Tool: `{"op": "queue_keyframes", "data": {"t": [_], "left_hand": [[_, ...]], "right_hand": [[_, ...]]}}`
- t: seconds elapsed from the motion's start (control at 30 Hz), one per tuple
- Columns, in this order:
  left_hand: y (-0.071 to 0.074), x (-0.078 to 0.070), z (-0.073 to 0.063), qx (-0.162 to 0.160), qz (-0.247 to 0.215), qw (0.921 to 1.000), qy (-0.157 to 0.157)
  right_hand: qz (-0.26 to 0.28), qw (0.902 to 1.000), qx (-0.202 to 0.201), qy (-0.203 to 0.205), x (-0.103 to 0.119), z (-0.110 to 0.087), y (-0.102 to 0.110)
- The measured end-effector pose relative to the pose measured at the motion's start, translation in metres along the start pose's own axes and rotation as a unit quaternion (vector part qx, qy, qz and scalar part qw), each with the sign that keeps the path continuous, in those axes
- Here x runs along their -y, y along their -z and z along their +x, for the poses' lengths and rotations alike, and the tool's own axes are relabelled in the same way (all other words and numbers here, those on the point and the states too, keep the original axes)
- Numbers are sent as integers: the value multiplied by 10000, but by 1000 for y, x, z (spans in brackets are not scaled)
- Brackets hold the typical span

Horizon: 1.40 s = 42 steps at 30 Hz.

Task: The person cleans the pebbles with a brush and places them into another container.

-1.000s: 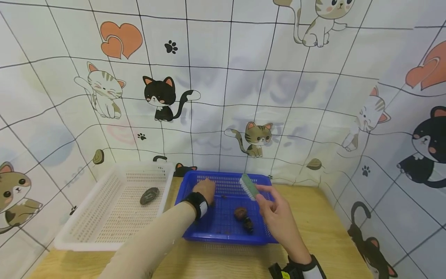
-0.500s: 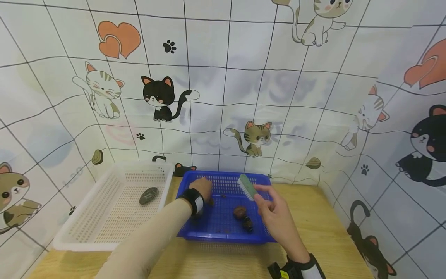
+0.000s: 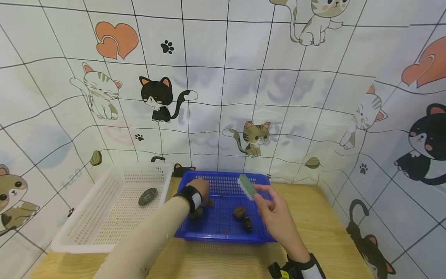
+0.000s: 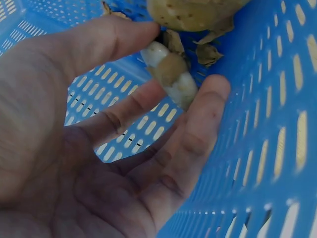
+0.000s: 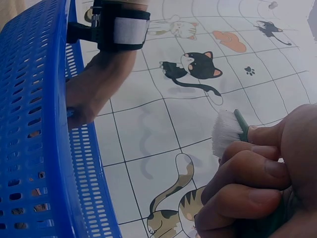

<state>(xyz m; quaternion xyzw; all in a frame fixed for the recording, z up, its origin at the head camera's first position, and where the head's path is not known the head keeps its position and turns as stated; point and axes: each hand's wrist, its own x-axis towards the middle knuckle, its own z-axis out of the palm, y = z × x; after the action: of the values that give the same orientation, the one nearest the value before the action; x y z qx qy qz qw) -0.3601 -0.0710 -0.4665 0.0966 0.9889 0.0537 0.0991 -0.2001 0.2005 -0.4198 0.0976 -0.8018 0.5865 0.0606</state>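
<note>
My left hand (image 3: 201,188) reaches into the blue basket (image 3: 223,239) at its left side. In the left wrist view its thumb and fingers pinch a small white and brown banded pebble-like piece (image 4: 171,72). A yellowish-brown speckled lump (image 4: 193,12) and dry brown scraps (image 4: 208,53) lie just beyond it. My right hand (image 3: 278,217), above the basket's right edge, grips a green brush (image 3: 248,186) by one end. Its white bristles (image 5: 225,131) face left. On the basket floor sit a round brown lump (image 3: 239,212) and a dark banded piece (image 3: 247,224).
To the left stands a white basket (image 3: 115,219) holding one dark grey stone (image 3: 148,197). Both baskets are on a light wooden table (image 3: 310,221). A white sheet (image 3: 209,85) printed with cats and grid lines rises behind and at both sides.
My left hand has shifted slightly left and down in the blue basket, and the yellowish-brown lump now shows below its wrist. The right hand and brush have hardly moved.
</note>
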Motion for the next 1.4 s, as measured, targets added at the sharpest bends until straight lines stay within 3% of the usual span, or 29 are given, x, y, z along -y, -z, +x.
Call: {"op": "queue_keyframes", "data": {"t": [0.1,0.27,0.37,0.5,0.6,0.7,0.8,1.0,1.23,1.4], "left_hand": [[3,2,1,197,-70,9998,55],[21,-1,-10,529,-226,9979,288],[27,4,-8,820,-340,9957,268],[41,10,-12,1165,-1012,9880,4],[50,14,-17,1380,-1792,9733,-382],[54,18,-22,1611,-2572,9503,-698],[55,21,-25,1770,-3278,9245,-800],[56,21,-38,2037,-4694,8553,-816],[55,20,-55,1777,-5541,8030,-1289],[50,18,-67,1491,-6176,7575,-1498]], "right_hand": [[3,10000,15,2,0,0,-1],[2,10000,32,-12,0,1,-1],[-7,10000,31,-68,-1,1,-1],[6,9999,42,-110,-1,1,-1],[3,9999,59,-87,-2,1,-2],[-11,10000,71,-39,-2,1,-2],[23,10000,95,-6,-2,1,-3],[72,9999,108,-13,-1,0,-3],[18,9999,126,-9,-1,0,-5],[69,9999,154,40,-1,0,-7]]}}
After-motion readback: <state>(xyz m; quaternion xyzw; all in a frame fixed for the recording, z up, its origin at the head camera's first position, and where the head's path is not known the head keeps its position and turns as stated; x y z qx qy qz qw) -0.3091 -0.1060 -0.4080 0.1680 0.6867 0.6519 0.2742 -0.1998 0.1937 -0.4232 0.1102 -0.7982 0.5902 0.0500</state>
